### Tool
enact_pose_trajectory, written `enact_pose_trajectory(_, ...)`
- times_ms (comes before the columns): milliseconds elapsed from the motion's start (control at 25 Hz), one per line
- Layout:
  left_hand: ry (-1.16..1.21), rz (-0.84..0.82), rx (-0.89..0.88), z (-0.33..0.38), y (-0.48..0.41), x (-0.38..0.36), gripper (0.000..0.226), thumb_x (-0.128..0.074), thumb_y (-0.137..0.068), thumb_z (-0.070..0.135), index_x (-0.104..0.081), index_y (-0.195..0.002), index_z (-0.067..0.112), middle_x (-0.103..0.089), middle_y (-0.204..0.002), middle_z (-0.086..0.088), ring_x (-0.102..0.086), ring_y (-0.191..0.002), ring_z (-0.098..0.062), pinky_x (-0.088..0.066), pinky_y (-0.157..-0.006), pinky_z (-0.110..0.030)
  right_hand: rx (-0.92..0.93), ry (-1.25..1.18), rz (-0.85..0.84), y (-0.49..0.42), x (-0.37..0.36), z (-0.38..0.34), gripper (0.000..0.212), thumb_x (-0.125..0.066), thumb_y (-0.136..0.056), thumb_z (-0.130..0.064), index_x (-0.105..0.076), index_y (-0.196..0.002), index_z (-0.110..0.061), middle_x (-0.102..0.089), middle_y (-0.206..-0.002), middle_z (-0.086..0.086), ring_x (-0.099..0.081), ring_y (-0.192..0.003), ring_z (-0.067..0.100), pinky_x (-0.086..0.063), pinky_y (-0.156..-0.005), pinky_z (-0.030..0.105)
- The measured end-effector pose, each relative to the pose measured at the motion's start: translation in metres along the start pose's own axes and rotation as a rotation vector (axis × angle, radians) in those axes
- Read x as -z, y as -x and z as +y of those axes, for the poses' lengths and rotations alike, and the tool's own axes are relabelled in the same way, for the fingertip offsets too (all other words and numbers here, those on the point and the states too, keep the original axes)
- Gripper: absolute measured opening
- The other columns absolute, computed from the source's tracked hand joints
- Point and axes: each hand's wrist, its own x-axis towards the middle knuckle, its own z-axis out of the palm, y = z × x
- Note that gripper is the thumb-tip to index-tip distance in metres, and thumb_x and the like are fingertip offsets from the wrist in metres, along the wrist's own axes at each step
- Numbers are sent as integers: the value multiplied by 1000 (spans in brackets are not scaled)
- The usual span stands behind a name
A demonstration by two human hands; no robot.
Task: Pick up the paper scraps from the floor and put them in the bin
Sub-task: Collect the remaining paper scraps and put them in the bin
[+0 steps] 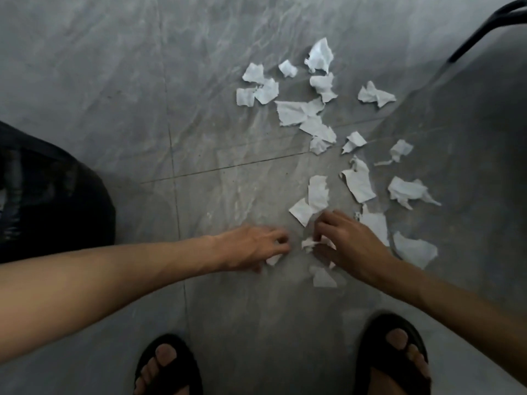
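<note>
Several white paper scraps [302,112] lie scattered over the grey floor, from the far middle down to my hands. My left hand [251,246] is low at the floor with curled fingers, and a small scrap [274,259] shows under its fingertips. My right hand [348,243] is just beside it, its fingers pinching a crumpled scrap [309,243]. More scraps lie close by: one [323,277] below my right hand, one [415,249] to its right. The bin [48,195], lined with a black bag, stands at the left edge, partly cut off.
My two feet in black sandals [168,366] [393,354] stand at the bottom of the view. A dark chair leg [479,38] reaches in at the top right. Tile seams cross the floor [114,81] between the bin and the scraps.
</note>
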Motion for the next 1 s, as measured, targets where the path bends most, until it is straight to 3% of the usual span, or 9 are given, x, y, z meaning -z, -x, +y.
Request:
enact_pose_trajectory(120, 137, 85, -63, -9, 7, -13, 20, -61, -87, 23, -56, -101, 10, -57, -103, -9, -57, -94, -23, -50, -76, -38, 147, -3, -128, 34, -11, -6, 11, -67, -77, -27, -59, -81, -21, -62, -98, -1, -58, -88, 18, -49, -71, 29)
enact_pose_trajectory(240, 157, 84, -69, -7, 11, -20, 22, -49, -96, 26, -59, -91, 8, -60, -93, -10, -60, -89, -26, -49, -75, -38, 245, 25, -253, 48, -35, -8, 4, -57, -86, -16, -59, -83, -16, -62, -98, 3, -59, -91, 22, -51, -77, 33)
enact_pose_trajectory(320, 140, 95, -61, -4, 9, -18, 21, -51, -95, 25, -61, -88, 7, -61, -91, -12, -62, -87, -28, -50, -72, -37, 241, 29, -236, 46, -43, -3, 7, -55, -87, -12, -56, -81, -15, -61, -90, 3, -58, -86, 24, -50, -73, 33)
enact_pose_trajectory(440, 83, 260, 29, -5, -7, -3, 20, -58, -90, 28, -64, -84, 10, -64, -97, -12, -64, -88, -27, -53, -70, -37, 138, -77, -212, 46, -45, 0, 10, -57, -83, -9, -53, -85, -18, -60, -88, 3, -59, -84, 22, -48, -69, 30)
enact_pose_trajectory(520, 49, 383, 122, -8, -27, 13, 18, -65, -85, 29, -68, -83, 12, -64, -113, -13, -62, -100, -28, -54, -76, -37, -64, -203, -68, 46, -41, 6, 22, -60, -78, -11, -53, -96, -23, -60, -90, -3, -56, -83, 14, -41, -68, 19)
enact_pose_trajectory(600, 18, 380, 201, -9, -48, 25, 12, -69, -81, 26, -68, -84, 15, -58, -128, -12, -56, -114, -28, -50, -84, -36, -312, -265, 87, 44, -35, 17, 38, -65, -78, -14, -51, -110, -29, -56, -89, -11, -53, -79, 7, -34, -69, 13)
enact_pose_trajectory(680, -3, 315, 210, -11, -64, 28, 7, -66, -83, 23, -65, -87, 17, -57, -127, -10, -53, -115, -26, -48, -84, -34, -429, -236, 97, 42, -31, 28, 49, -68, -78, -13, -48, -120, -28, -54, -94, -11, -53, -81, 7, -37, -72, 18)
enact_pose_trajectory(840, 76, 227, 200, -18, -70, 27, 8, -58, -87, 19, -60, -91, 12, -60, -98, -11, -57, -93, -28, -43, -68, -36, -324, -105, -22, 37, -32, 32, 20, -60, -79, -10, -56, -97, -19, -59, -96, 2, -60, -88, 22, -39, -68, 28)
enact_pose_trajectory(1000, 192, 335, 130, -24, -61, 37, 14, -61, -86, 17, -59, -99, 10, -64, -90, -11, -61, -82, -28, -50, -66, -37, -308, -135, -1, 36, -34, 30, 14, -57, -79, -9, -54, -88, -19, -50, -93, -1, -55, -78, 17, -39, -63, 24)
